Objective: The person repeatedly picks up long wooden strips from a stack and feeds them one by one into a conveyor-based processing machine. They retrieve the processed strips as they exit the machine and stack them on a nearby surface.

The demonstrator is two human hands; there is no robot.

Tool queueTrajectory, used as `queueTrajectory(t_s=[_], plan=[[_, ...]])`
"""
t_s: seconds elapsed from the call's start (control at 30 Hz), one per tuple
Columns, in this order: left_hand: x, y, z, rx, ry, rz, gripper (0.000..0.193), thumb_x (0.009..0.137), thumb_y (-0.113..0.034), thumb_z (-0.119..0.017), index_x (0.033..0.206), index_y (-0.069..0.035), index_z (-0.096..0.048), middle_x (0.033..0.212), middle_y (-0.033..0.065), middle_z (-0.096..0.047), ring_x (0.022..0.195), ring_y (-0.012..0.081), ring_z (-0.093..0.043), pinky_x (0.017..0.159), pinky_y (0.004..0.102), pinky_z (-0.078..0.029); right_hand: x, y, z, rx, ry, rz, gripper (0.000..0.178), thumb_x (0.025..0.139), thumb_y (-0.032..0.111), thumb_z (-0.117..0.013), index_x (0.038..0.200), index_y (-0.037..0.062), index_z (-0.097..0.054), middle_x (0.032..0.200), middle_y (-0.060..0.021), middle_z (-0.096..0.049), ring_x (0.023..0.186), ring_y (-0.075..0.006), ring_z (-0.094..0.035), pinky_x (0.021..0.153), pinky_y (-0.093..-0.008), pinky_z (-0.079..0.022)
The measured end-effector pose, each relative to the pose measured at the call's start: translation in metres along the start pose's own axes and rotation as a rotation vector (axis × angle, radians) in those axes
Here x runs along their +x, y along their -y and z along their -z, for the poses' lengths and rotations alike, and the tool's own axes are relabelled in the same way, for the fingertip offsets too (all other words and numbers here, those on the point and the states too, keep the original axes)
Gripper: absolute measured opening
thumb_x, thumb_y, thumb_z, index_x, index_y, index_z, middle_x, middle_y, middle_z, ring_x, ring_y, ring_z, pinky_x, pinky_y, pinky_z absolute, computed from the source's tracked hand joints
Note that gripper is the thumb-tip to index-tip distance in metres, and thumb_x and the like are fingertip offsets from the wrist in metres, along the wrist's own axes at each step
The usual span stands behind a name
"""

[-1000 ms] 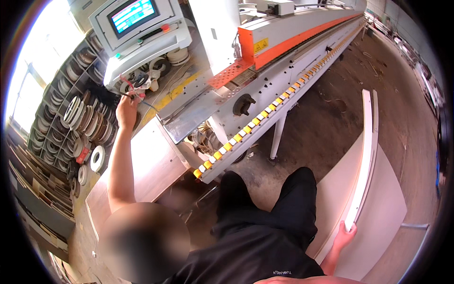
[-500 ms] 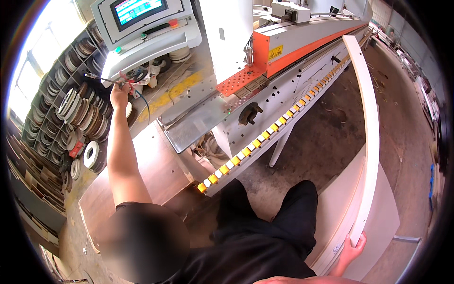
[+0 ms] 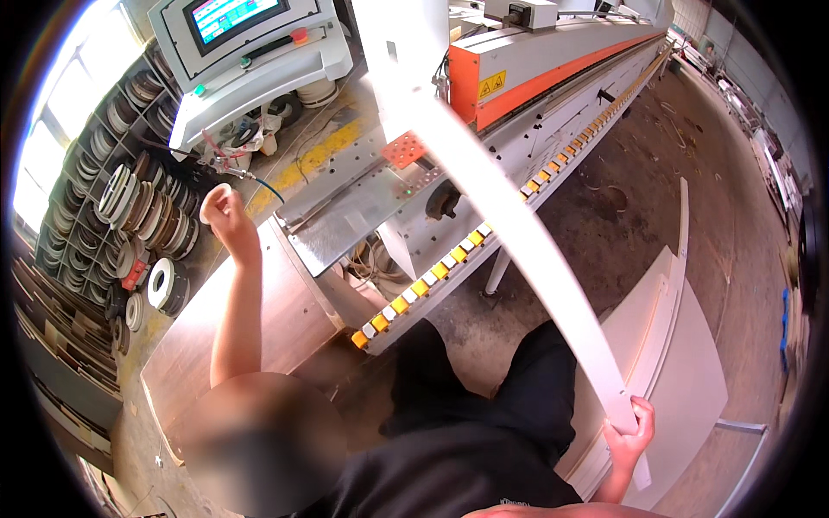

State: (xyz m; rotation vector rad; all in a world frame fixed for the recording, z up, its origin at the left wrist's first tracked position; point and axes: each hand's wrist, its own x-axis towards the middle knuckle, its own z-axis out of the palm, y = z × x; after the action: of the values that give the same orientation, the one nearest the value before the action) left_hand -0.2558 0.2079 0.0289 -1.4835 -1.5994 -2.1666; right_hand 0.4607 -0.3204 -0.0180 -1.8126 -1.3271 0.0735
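Note:
My left hand (image 3: 228, 217) is raised at the left, its fingers loosely curled with nothing visible in them. Just beyond it hangs what looks like an air blow gun (image 3: 226, 161) with a thin nozzle, red parts and a blue hose. My right hand (image 3: 631, 429) grips a long white board strip (image 3: 544, 276) near its lower end. The strip slants up and left over the roller rail, its far end blurred in front of the machine's white column. Another narrow strip (image 3: 682, 233) lies on pale panels (image 3: 691, 380) at my right.
Ahead stands a long machine (image 3: 561, 65) with an orange edge and a yellow-and-white roller rail (image 3: 419, 289). A control console (image 3: 259, 86) with a lit screen is at the far left. Edge-band rolls (image 3: 142, 203) fill racks. A wooden table (image 3: 203, 332) stands at left.
My left hand has let go of the blow gun and drawn back toward me. The white strip has swung left, from upright at the right to across the rail, with my right hand on it.

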Motion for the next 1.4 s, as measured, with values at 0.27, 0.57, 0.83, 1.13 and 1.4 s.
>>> queueTrajectory(t_s=[0.27, 0.57, 0.83, 1.13, 1.4], plan=[[-0.217, -0.288, 0.036, -0.003, 1.168, -0.993, 0.045, 0.094, -0.035, -0.084, 0.131, -0.013, -0.07, 0.157, 0.0146, -0.066, 0.147, 0.0329, -0.061, 0.123, 0.058, -0.047, 0.072, 0.073, -0.071, 0.048, 0.251, 0.409, 0.053, 0.065, 0.012, -0.095, 0.112, 0.0032, -0.072, 0.116, -0.0188, -0.081, 0.1, -0.0371, -0.082, 0.087, -0.0457, -0.067], [-0.28, -0.277, 0.063, 0.044, 1.134, -0.649, 0.031, 0.085, -0.015, -0.086, 0.115, -0.014, -0.076, 0.134, 0.0124, -0.073, 0.122, 0.0361, -0.07, 0.104, 0.0494, -0.058, 0.112, 0.162, -0.142, 0.087, 0.358, 0.731, 0.058, 0.08, 0.032, -0.095, 0.13, 0.0089, -0.076, 0.145, -0.0056, -0.075, 0.137, -0.0258, -0.068, 0.123, -0.0515, -0.048], [-0.179, -0.172, 0.148, 0.314, 0.936, -0.323, 0.046, 0.076, 0.005, -0.09, 0.119, -0.01, -0.081, 0.131, 0.0149, -0.075, 0.123, 0.0382, -0.069, 0.106, 0.048, -0.058, 0.096, 0.126, -0.156, 0.214, 0.221, 0.68, 0.014, 0.09, 0.015, -0.089, 0.102, 0.0123, -0.084, 0.114, -0.0004, -0.085, 0.106, -0.0227, -0.078, 0.103, -0.0439, -0.058], [-0.115, -0.053, 0.233, 0.655, 0.881, -0.145, 0.042, 0.087, -0.002, -0.086, 0.128, -0.01, -0.08, 0.146, 0.0151, -0.071, 0.139, 0.0361, -0.063, 0.118, 0.0486, -0.052, 0.053, 0.06, -0.175, 0.227, 0.376, 0.444, 0.025, 0.088, 0.028, -0.093, 0.076, 0.0126, -0.077, 0.081, 0.0007, -0.079, 0.081, -0.0229, -0.075, 0.084, -0.0378, -0.054], [-0.143, -0.075, 0.099, 0.657, 0.85, -0.396, 0.036, 0.097, -0.019, -0.08, 0.132, -0.009, -0.077, 0.139, 0.0114, -0.074, 0.132, 0.037, -0.065, 0.114, 0.0502, -0.051, 0.036, 0.011, -0.201, 0.154, 0.362, 0.319, 0.03, 0.086, 0.032, -0.093, 0.072, 0.0128, -0.075, 0.075, -0.0019, -0.077, 0.076, -0.0246, -0.073, 0.077, -0.039, -0.054]])
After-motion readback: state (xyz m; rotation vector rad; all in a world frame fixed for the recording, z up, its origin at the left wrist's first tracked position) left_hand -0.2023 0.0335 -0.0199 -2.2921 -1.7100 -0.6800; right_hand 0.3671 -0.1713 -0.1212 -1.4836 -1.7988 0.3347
